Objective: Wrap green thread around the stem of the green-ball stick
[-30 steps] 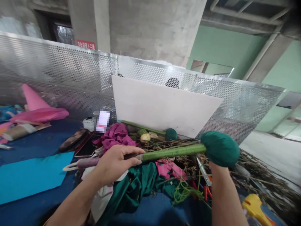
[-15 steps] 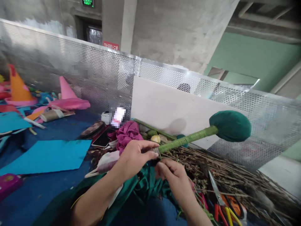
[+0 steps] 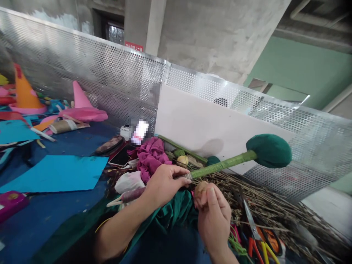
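Note:
My left hand (image 3: pixel 165 183) is closed round the near end of a green-wrapped stick (image 3: pixel 222 165). At the stick's far end is a dark green cloth-covered ball (image 3: pixel 272 151); the stick slants up to the right. Bare greyish wrapping shows beside my left fingertips. My right hand (image 3: pixel 214 220) is just below the stick, thumb pressed to curled, slightly blurred fingers. Whatever it pinches, if anything, I cannot make out. Crumpled dark green cloth (image 3: pixel 173 209) lies beneath both hands. Light green strips (image 3: pixel 236 245) are by my right wrist.
Scissors (image 3: pixel 251 220) and red- and yellow-handled tools lie right of my right hand, beside a heap of dried stems (image 3: pixel 275 205). Purple cloth (image 3: pixel 152 156), a phone (image 3: pixel 121 156) and a blue sheet (image 3: pixel 60 174) are leftward. A perforated metal panel (image 3: pixel 110 66) stands behind.
My right hand has moved slightly right and down, away from the stick's wrapped end, and turned thumb upward. My left hand keeps its hold on the stick. The view has shifted a little.

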A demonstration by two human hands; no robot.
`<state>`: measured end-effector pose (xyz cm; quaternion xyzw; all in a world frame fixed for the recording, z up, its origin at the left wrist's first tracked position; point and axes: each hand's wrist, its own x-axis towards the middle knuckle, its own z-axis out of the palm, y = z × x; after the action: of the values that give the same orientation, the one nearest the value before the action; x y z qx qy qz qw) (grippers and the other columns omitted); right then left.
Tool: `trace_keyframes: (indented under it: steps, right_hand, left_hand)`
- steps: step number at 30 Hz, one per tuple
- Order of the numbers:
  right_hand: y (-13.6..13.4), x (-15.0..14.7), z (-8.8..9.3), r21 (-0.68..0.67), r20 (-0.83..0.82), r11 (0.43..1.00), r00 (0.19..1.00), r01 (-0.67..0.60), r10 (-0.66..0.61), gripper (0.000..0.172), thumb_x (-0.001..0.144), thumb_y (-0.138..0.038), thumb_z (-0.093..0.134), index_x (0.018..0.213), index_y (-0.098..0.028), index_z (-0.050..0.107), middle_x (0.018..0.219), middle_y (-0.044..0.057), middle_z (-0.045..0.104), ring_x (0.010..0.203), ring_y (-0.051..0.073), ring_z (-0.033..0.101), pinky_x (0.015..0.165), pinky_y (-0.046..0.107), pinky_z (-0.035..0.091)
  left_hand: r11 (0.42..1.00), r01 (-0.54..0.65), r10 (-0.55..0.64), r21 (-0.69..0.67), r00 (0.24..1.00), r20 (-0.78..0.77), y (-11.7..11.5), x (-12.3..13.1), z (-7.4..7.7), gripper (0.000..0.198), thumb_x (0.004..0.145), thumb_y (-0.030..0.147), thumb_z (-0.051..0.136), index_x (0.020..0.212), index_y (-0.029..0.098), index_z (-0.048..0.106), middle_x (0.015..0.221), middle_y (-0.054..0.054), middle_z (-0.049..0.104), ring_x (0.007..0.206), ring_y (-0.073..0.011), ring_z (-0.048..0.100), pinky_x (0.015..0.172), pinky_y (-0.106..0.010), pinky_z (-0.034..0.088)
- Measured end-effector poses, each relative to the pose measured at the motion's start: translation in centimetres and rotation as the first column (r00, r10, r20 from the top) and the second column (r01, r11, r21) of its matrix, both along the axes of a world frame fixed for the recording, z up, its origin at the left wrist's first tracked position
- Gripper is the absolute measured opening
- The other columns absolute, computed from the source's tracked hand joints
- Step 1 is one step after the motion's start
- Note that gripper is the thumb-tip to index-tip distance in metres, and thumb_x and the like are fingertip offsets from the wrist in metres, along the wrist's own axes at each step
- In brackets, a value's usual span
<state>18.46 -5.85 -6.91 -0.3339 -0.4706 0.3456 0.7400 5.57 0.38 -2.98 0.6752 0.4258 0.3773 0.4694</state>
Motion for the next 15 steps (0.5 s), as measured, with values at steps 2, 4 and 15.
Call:
trace_keyframes:
  steps: [2,4,15]
  right_hand:
    - [-0.3,-0.1,-0.4,0.017,0.053,0.996,0.994,0.090,-0.091,0.039,0.096,-0.031,0.050,0.060,-0.019,0.048,0.060,-0.002,0.041,0.059,0.013,0.039,0.055,0.026,0.032]
    - [-0.6,-0.2,-0.6,0.032,0.086,0.989,0.986,0.142,-0.145,0.038,0.097,-0.030,0.050,0.060,-0.019,0.047,0.061,-0.003,0.040,0.060,0.013,0.038,0.056,0.026,0.031]
    - [-0.6,0.2,0.8,0.055,0.324,0.990,0.936,0.127,-0.137,0.037,0.099,-0.027,0.043,0.063,-0.019,0.051,0.061,-0.002,0.047,0.058,0.011,0.046,0.054,0.023,0.036]
  left_hand:
    - [1.000,-0.003,0.004,-0.004,1.000,0.010,-0.1,0.1,-0.2,0.031,0.072,0.027,0.066,0.100,0.016,0.075,0.083,-0.003,0.078,0.078,-0.0222,0.072,0.076,-0.030,0.053]
    - [1.000,-0.024,0.024,0.013,1.000,0.013,-0.2,0.2,-0.3,0.030,0.072,0.029,0.066,0.098,0.018,0.076,0.084,-0.003,0.078,0.078,-0.0223,0.072,0.075,-0.030,0.054]
    - [0.981,-0.113,0.158,0.160,0.939,-0.306,-0.8,0.4,0.1,0.027,0.075,0.032,0.063,0.100,0.029,0.075,0.098,0.001,0.077,0.090,-0.0229,0.070,0.078,-0.030,0.050]
